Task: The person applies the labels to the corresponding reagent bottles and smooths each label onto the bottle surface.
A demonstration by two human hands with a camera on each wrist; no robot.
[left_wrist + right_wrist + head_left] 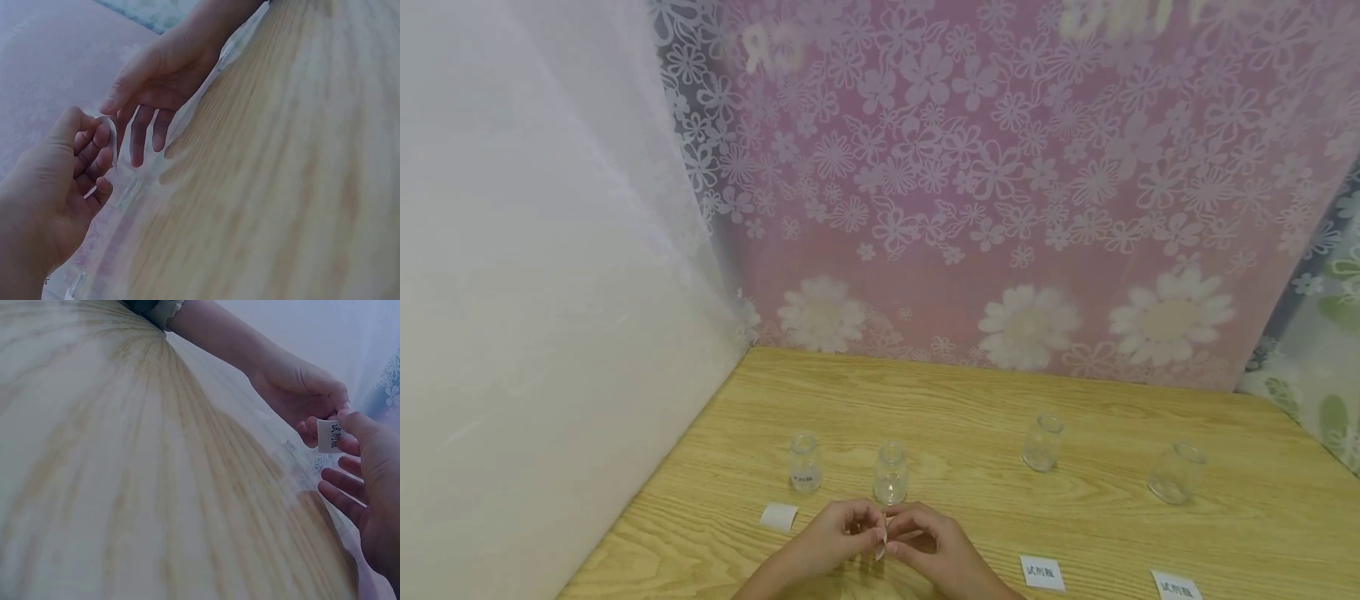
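In the head view my left hand (841, 533) and right hand (934, 546) meet low in the middle, above the wooden table. Between their fingertips is a small white paper label (327, 436), its dark printed characters visible in the right wrist view. The left thumb and fingers pinch the label, seen edge-on in the left wrist view. My right thumb and forefinger pinch it at its edge; the other right fingers are spread. Just beyond the hands stands a clear glass bottle (891, 477). Left of that, another glass bottle (805, 462) bears a printed label near its base.
A blank-looking white slip (778, 517) lies left of the hands. To the right are two printed labels, one nearer (1042, 572) and one farther right (1177, 586). Behind them stand a glass bottle (1042, 442) and another bottle (1177, 473). Flowered sheeting (925, 208) borders the table's back.
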